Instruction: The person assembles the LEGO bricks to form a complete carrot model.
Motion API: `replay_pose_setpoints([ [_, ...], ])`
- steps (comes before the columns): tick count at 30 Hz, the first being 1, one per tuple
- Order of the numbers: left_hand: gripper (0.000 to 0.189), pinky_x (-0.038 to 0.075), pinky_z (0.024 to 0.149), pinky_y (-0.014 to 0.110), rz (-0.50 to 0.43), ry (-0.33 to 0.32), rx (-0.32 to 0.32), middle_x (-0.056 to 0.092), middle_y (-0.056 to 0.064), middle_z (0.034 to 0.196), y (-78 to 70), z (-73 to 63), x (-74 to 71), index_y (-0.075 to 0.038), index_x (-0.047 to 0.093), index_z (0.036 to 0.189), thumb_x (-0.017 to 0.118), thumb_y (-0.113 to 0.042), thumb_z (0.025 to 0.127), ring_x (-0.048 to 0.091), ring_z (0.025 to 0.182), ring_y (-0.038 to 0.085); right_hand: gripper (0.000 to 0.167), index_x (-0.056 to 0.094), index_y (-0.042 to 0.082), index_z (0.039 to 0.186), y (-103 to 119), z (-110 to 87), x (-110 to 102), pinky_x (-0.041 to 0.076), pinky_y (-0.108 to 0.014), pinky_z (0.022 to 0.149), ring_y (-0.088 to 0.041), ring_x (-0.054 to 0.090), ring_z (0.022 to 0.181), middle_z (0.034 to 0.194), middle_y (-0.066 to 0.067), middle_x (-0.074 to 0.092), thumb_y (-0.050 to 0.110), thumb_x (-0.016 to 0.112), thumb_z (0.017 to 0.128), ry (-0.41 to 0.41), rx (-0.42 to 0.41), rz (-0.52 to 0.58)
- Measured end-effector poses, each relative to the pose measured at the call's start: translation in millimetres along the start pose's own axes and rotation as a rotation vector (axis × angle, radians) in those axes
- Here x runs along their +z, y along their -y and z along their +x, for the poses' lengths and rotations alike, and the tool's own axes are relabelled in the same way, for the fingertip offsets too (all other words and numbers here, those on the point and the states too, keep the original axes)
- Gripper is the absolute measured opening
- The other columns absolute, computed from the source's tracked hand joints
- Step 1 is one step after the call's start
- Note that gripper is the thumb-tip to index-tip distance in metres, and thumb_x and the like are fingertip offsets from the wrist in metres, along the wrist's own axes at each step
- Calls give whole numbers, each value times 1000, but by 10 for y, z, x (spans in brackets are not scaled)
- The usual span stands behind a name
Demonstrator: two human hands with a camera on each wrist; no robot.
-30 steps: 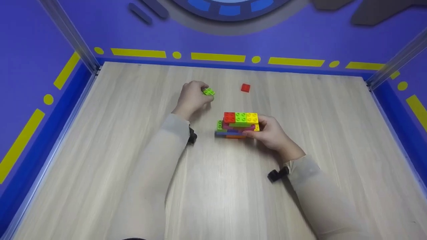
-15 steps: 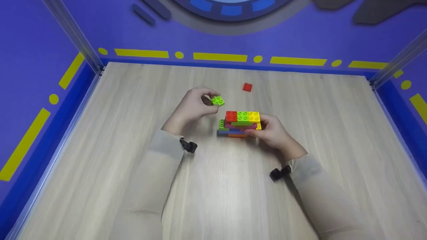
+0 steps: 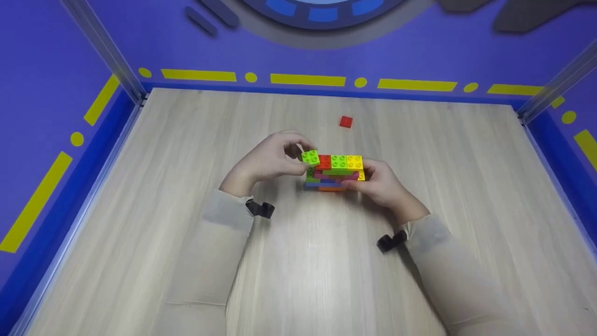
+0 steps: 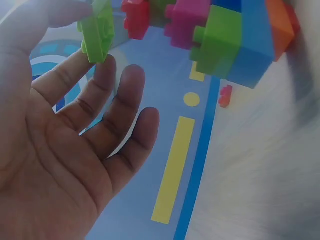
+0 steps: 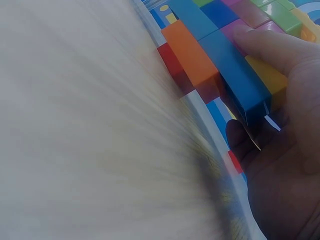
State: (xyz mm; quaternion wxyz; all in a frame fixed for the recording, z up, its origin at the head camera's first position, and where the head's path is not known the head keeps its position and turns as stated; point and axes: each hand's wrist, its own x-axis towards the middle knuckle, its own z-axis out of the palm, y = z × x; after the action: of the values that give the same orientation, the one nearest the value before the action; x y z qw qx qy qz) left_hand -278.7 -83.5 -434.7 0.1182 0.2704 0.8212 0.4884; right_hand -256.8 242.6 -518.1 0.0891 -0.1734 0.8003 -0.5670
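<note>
My left hand (image 3: 273, 161) pinches a small lime-green toy brick (image 3: 310, 157) between thumb and fingertips, slightly tilted, at the left end of the built stack. In the left wrist view that green brick (image 4: 97, 32) stands beside the stack's red top brick (image 4: 136, 19). The right hand (image 3: 382, 184) grips the multicoloured brick stack (image 3: 339, 162) from its right side, thumb on the near face. Red, green and yellow studded bricks form its top row. Lower layers show pink, green, blue and orange; in the right wrist view the orange brick (image 5: 192, 57) sits below the blue ones.
A loose red brick (image 3: 346, 122) lies on the wooden table (image 3: 298, 261) behind the stack. Blue panels (image 3: 308, 56) with yellow marks border the table at the back and both sides. A black wrist camera (image 3: 261, 209) sits on the left sleeve, another on the right.
My left hand has brought the green brick toward me and to the right, from the table's far part to the stack's top left end. The right hand keeps its grip, nearly still.
</note>
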Motion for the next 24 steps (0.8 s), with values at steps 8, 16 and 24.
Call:
replay_pose_setpoints([
  [8, 39, 62, 88, 35, -30, 21, -27, 79, 0, 130, -11, 33, 114, -18, 80, 131, 81, -13, 93, 74, 105, 26, 47, 75, 3, 142, -3, -15, 11, 60, -19, 106, -17, 75, 117, 139, -16, 80, 11, 90, 98, -8, -13, 3],
  [16, 37, 61, 95, 38, 12, -7, -33, 77, 2, 128, -28, 57, 199, -23, 78, 130, 82, -20, 94, 71, 99, 22, 46, 76, 3, 141, 8, -13, 12, 60, -20, 106, -16, 75, 117, 138, -16, 80, 10, 89, 98, -10, -20, -1],
  [24, 30, 60, 88, 35, 2, -20, -25, 79, 0, 127, -45, 41, 224, -23, 81, 130, 83, -27, 101, 69, 98, 21, 47, 76, 5, 141, 2, -2, 0, 61, -21, 106, -21, 75, 117, 138, -13, 80, 12, 90, 97, 0, 0, 4],
])
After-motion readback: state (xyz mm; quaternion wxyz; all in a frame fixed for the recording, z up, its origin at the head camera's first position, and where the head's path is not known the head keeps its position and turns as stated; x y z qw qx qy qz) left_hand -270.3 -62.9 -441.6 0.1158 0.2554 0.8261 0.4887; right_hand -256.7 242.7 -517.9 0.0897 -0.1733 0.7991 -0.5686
